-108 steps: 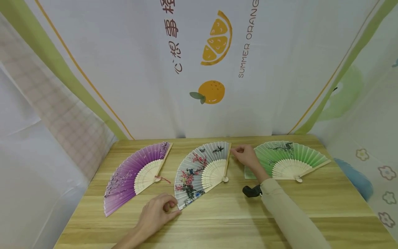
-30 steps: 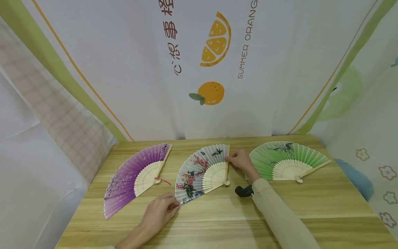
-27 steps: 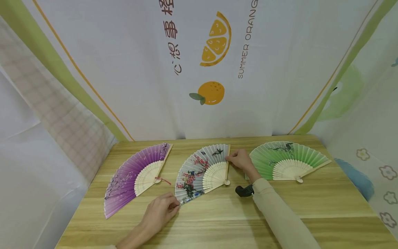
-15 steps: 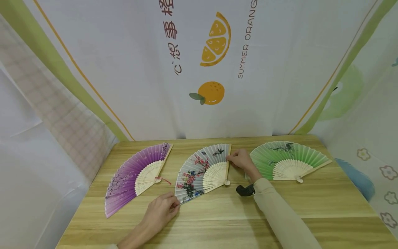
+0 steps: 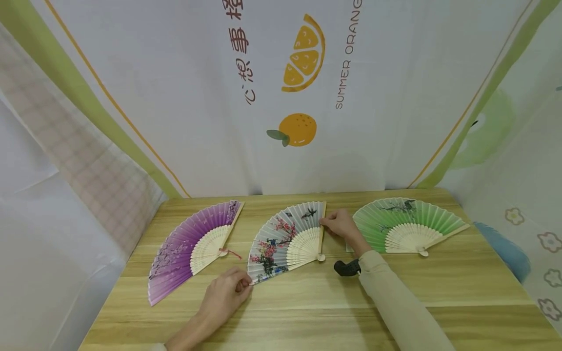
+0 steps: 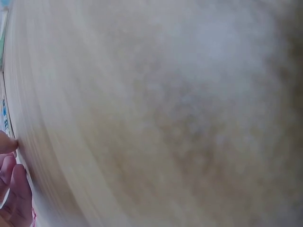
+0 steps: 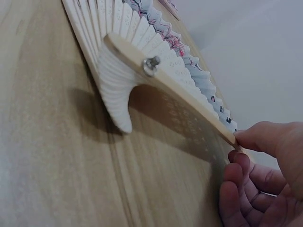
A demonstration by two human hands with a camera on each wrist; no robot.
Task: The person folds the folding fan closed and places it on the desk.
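Note:
In the head view, a grey-white folding fan with red blossoms lies spread in the middle of the wooden table. My left hand pinches its lower left corner between thumb and fingers. On the other side, my right hand pinches the fan's right wooden end stick. The right wrist view shows that thumb and forefinger on the end stick, with the fan's pivot end raised off the table there. Only part of the left fingers shows at the edge of the left wrist view.
An open purple fan with a red cord lies to the left. To the right is an open green fan, partly behind my right hand. A black device is at my right wrist. A white printed cloth hangs behind the table.
Since the earliest frame, my right hand has moved slightly down and left and gripped the end stick. My left fingers have closed on the corner, which has shifted slightly upward.

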